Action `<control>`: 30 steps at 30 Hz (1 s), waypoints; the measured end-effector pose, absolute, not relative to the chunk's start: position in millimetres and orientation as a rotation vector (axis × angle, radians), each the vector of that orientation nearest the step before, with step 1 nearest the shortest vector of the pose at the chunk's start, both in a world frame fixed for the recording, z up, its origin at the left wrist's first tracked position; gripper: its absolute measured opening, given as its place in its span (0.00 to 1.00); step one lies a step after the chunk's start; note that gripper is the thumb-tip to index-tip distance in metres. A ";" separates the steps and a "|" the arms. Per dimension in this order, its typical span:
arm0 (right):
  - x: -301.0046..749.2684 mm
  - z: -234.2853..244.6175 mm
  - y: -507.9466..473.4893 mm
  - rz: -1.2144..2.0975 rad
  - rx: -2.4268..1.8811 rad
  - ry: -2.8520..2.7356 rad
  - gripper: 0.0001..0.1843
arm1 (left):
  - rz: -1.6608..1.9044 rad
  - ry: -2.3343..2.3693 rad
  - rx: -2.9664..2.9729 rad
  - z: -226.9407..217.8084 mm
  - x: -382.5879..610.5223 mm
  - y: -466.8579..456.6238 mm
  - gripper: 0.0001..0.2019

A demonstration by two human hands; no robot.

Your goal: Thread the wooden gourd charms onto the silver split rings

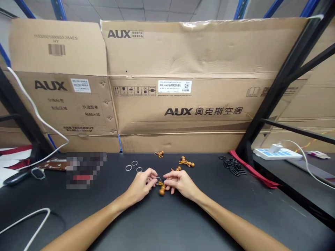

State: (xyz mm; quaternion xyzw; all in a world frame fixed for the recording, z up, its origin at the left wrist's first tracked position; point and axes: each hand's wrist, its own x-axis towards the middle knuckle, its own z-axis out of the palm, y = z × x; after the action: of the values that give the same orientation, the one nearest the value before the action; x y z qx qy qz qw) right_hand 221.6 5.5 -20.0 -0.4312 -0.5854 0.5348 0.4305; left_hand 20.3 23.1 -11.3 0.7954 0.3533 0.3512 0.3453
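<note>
The gourd [162, 190] hangs or rests just below the gap between the two sets of fingertips, on the near side of them, its cord [161, 183] running up to the ring [158, 178]. Left of the gourd, the left hand [142, 184] has thumb and forefinger pinched on the ring's edge. Right of the gourd, the right hand [181, 183] has bent fingers with their tips at the cord; whether they grip it, I cannot tell.

Beyond the gourd and to its left lie three loose rings [128, 168]. Beyond it to the right, another gourd [178, 168] shows partly behind the right hand, with more gourds [192, 164] past that. Well right of it are black clips [235, 166]. Farthest, almost straight beyond it, lies a ringed gourd [161, 152] before the carton [204, 59].
</note>
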 end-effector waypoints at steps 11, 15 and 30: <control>222.5 -23.2 6.4 1.419 -0.957 -1.445 0.20 | 0.911 0.866 1.954 -8.2 23.4 18.2 0.10; 221.6 -24.1 7.6 1.419 -0.931 -1.424 0.21 | 0.966 0.930 1.993 -10.7 23.4 17.2 0.08; 216.7 -20.4 1.5 1.281 -0.940 -1.489 0.17 | 1.009 0.943 2.535 -11.6 25.4 7.7 0.08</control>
State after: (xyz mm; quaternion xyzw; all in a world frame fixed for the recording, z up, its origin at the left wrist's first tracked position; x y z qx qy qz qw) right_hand 216.7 1.5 -20.4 -0.3823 -0.6060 0.5211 0.4637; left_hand 25.4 7.7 -11.6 0.8711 0.3239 0.3467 0.1270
